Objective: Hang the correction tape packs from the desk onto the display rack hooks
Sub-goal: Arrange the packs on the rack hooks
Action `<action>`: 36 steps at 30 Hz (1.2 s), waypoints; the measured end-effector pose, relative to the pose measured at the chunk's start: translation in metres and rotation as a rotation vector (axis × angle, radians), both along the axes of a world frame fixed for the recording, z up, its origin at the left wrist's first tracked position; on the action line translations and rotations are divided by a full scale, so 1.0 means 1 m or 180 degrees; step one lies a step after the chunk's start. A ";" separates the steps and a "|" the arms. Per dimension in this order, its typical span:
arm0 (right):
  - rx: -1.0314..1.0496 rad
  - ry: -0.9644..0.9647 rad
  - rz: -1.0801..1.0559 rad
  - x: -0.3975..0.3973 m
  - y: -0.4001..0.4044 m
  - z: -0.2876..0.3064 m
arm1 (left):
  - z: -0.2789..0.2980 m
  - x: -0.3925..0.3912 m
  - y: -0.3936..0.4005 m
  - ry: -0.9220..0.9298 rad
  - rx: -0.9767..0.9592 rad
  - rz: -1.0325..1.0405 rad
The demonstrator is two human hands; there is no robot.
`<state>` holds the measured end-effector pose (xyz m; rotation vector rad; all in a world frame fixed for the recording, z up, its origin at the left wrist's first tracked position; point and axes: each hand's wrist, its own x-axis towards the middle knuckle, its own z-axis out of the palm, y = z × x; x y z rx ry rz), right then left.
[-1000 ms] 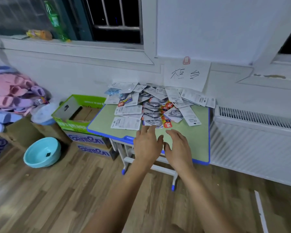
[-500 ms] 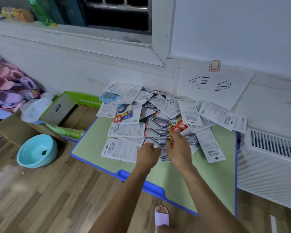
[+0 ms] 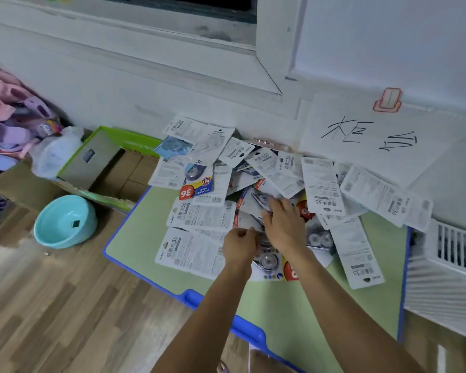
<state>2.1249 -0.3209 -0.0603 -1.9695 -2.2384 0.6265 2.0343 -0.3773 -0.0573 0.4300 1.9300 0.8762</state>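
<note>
Several correction tape packs (image 3: 199, 216) lie in a loose heap on the green desk (image 3: 293, 305) with a blue rim. Most lie white back up; a few show red "36" labels. My left hand (image 3: 238, 247) is at the heap's near edge, fingers curled and pinching the edge of a pack. Just beyond it, my right hand (image 3: 284, 227) reaches into the middle of the heap with its fingers bent over a face-up pack (image 3: 256, 200). No display rack or hooks are in view.
A paper sign (image 3: 374, 135) hangs on the wall behind the desk. A white radiator (image 3: 447, 265) stands at the right. To the left are an open cardboard box (image 3: 119, 170), a teal basin (image 3: 65, 220) on the wooden floor and a pile of slippers (image 3: 8, 117).
I have stepped closer and now look down on the desk. Both hands went from hovering over the near edge into the heap, and their fingers have closed on packs.
</note>
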 end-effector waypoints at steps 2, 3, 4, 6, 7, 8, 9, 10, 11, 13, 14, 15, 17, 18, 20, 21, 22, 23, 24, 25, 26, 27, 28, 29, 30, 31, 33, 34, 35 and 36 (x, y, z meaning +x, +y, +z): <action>-0.0017 -0.0016 -0.0103 -0.001 0.003 0.001 | 0.000 0.003 0.002 -0.0045 -0.0007 0.0107; -0.0002 0.0001 -0.0164 -0.002 0.005 0.001 | -0.002 0.005 0.004 -0.0019 0.0000 0.0127; 0.0025 0.0028 -0.0220 -0.002 0.006 0.002 | -0.001 0.007 0.005 0.0017 0.0016 0.0121; 0.0003 0.0163 -0.0293 -0.002 0.006 0.002 | -0.001 0.009 0.008 0.0033 0.0099 0.0137; -0.0086 0.0312 -0.0327 -0.002 0.005 0.001 | -0.001 0.009 0.008 0.0017 0.0155 0.0177; -0.0209 0.0512 -0.0381 -0.003 0.004 0.002 | 0.001 0.009 0.009 -0.0017 0.0198 0.0231; -0.0334 0.0750 -0.0456 -0.002 0.004 0.003 | 0.002 0.009 0.009 -0.0032 0.0259 0.0311; -0.0422 0.1007 -0.0543 -0.002 0.003 0.004 | 0.004 0.008 0.009 -0.0052 0.0340 0.0401; -0.0458 0.1251 -0.0634 -0.001 0.002 0.007 | 0.006 0.007 0.010 -0.0080 0.0459 0.0475; -0.0413 0.1626 -0.0755 0.002 0.000 0.014 | 0.013 0.003 0.012 -0.0192 0.0730 0.0571; -0.0342 0.1789 -0.0772 0.003 -0.001 0.018 | 0.018 0.000 0.014 -0.0258 0.0866 0.0594; -0.0248 0.1936 -0.0761 0.003 -0.003 0.022 | 0.023 -0.003 0.015 -0.0318 0.1003 0.0592; -0.0028 0.2152 -0.0687 0.003 -0.005 0.033 | 0.034 -0.007 0.016 -0.0503 0.1266 0.0476; 0.0072 0.2214 -0.0643 0.003 -0.005 0.038 | 0.040 -0.009 0.017 -0.0626 0.1381 0.0376; 0.0210 0.2217 -0.0545 0.002 -0.007 0.049 | 0.049 -0.012 0.017 -0.0799 0.1552 0.0203; 0.0256 0.2206 -0.0513 0.003 -0.008 0.054 | 0.054 -0.014 0.017 -0.0854 0.1610 0.0132; 0.0292 0.2215 -0.0504 0.004 -0.009 0.059 | 0.060 -0.015 0.017 -0.0911 0.1649 0.0059; 0.0323 0.2249 -0.0508 0.005 -0.011 0.063 | 0.064 -0.015 0.016 -0.0990 0.1681 -0.0021; 0.0374 0.2271 -0.0510 0.008 -0.014 0.067 | 0.070 -0.016 0.016 -0.1117 0.1703 -0.0101; 0.0459 0.2247 -0.0516 0.010 -0.018 0.072 | 0.075 -0.017 0.015 -0.1269 0.1719 -0.0179; 0.0583 0.2167 -0.0536 0.013 -0.021 0.076 | 0.078 -0.019 0.014 -0.1417 0.1727 -0.0233; 0.0731 0.2066 -0.0584 0.015 -0.025 0.080 | 0.081 -0.022 0.012 -0.1570 0.1723 -0.0256; 0.0906 0.1970 -0.0662 0.016 -0.030 0.084 | 0.083 -0.025 0.010 -0.1791 0.1714 -0.0276; 0.1089 0.1888 -0.0752 0.017 -0.037 0.089 | 0.084 -0.028 0.008 -0.2073 0.1685 -0.0317; 0.1255 0.1825 -0.0828 0.017 -0.044 0.094 | 0.086 -0.031 0.005 -0.2377 0.1658 -0.0385; 0.1397 0.1781 -0.0872 0.016 -0.052 0.099 | 0.088 -0.032 0.002 -0.2703 0.1666 -0.0508; 0.1577 0.1788 -0.0903 0.013 -0.070 0.105 | 0.093 -0.034 -0.005 -0.3285 0.1676 -0.0813; 0.1608 0.1861 -0.0933 0.011 -0.079 0.108 | 0.095 -0.035 -0.010 -0.3463 0.1580 -0.0943; 0.1616 0.1978 -0.0985 0.008 -0.089 0.111 | 0.096 -0.035 -0.014 -0.3539 0.1463 -0.1100; 0.1623 0.2105 -0.1057 0.005 -0.098 0.113 | 0.097 -0.036 -0.019 -0.3539 0.1368 -0.1282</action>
